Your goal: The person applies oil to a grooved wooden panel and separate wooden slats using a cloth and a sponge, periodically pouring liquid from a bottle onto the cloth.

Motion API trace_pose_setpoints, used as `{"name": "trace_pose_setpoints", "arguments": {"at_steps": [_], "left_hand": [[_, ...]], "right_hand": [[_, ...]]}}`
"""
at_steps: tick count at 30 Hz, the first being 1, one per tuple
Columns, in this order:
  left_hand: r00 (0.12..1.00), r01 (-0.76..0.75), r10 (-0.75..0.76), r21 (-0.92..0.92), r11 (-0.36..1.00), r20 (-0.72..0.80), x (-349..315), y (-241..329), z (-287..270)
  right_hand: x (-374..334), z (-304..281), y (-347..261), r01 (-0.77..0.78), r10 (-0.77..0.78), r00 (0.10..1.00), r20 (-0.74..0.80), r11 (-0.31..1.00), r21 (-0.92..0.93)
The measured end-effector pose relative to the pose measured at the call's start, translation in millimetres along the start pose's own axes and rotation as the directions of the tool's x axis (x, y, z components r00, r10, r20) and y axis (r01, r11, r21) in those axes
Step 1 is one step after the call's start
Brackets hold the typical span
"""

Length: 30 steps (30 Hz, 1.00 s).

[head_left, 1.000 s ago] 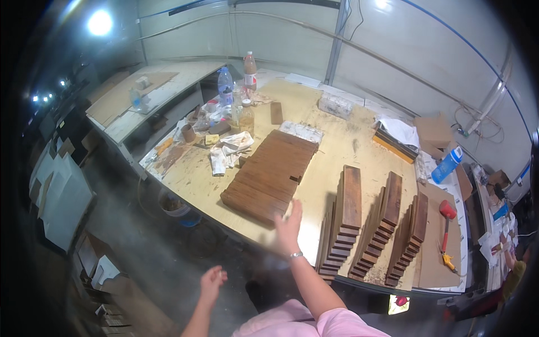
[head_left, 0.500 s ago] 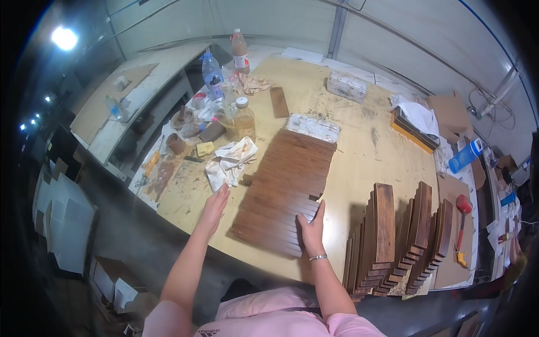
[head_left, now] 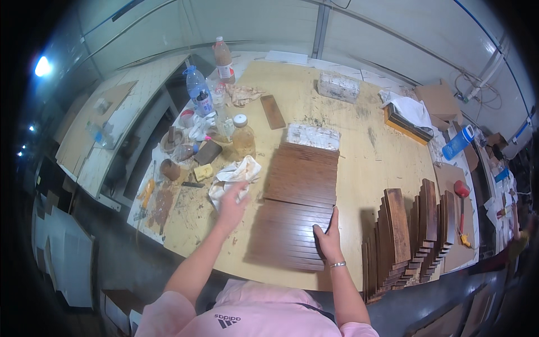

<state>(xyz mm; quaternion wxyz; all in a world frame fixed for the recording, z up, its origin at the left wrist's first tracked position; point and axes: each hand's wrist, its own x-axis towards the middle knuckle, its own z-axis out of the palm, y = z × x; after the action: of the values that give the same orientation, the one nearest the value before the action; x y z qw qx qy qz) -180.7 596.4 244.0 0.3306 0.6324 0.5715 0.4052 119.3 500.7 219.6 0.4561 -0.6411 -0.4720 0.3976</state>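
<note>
On the yellowish table (head_left: pixel 359 174) across mid-frame, can see brown wooden slats (head_left: pixel 295 216) just below centre, right hand (head_left: pixel 329 240) at their right edge, thumb spread from fingers, and blurred left hand (head_left: pixel 231 209) at the white cloth (head_left: pixel 242 169), left of centre, but cannot tell whether pinching it.

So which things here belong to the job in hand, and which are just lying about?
Seemingly part of the job:
- brown wooden slats, right hand at their edge
- stained white cloth, by the left hand; contact unclear
- probably the stacked slats on the right

Apparently lying about:
- red-headed mallet
- blue bottle
- yellow block
</note>
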Motion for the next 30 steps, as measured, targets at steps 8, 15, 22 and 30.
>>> {"name": "trace_pose_setpoints", "arguments": {"at_steps": [8, 15, 22, 30], "left_hand": [[0.914, -0.293, 0.401, 0.583, 0.758, -0.062, 64, -85, -75], [0.989, 0.083, -0.012, -0.486, 0.87, 0.146, 41, 27, -103], [0.987, 0.142, -0.046, -0.682, 0.718, 0.157, 7, 39, -117], [0.988, 0.011, -0.129, -0.796, 0.605, -0.084, -20, 18, -131]], "right_hand": [[0, 30, -49, 0.262, -0.337, 0.912, -0.234, 0.917, -0.301], [68, 82, -115, 0.536, -0.521, 0.844, 0.125, 0.828, -0.166], [94, 123, -138, -0.112, -0.129, 0.805, 0.58, 0.926, 0.361], [86, 94, -140, -0.183, -0.095, 0.737, 0.669, 0.925, 0.333]]}}
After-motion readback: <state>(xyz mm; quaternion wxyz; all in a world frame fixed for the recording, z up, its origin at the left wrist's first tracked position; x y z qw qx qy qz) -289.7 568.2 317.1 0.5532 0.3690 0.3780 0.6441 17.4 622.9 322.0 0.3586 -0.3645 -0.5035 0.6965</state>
